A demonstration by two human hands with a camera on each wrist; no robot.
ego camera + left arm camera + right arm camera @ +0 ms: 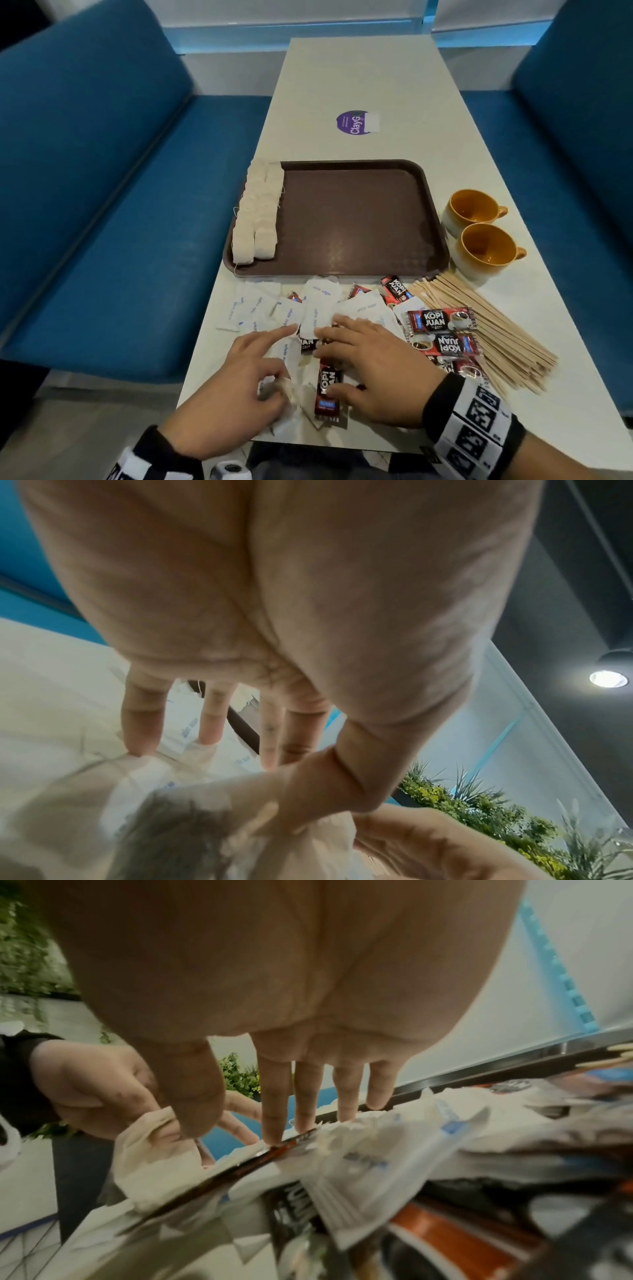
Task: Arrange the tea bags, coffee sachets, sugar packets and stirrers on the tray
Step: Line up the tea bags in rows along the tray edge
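Sorting the mixed pile on the counter (376, 85): left hand (236, 387) pinches a soft tea bag (281, 389) between thumb and curled fingers, index stretched toward the sugar packets (318, 305); right hand (370, 363) lies flat, fingers (274, 1118) straight, pressing sugar packets and a coffee sachet (328, 387) under the fingertips. All of it looks light and limp, the sachets probably slick, so I'd pinch each by an edge; the stirrers (479, 329), right of the right-hand fingers, look stiff and should lift as a bundle. Beyond the fingertips, the tray (359, 212) holds only two rows of tea bags (257, 212) along its left side, and the two cups (479, 226) beside it look empty.
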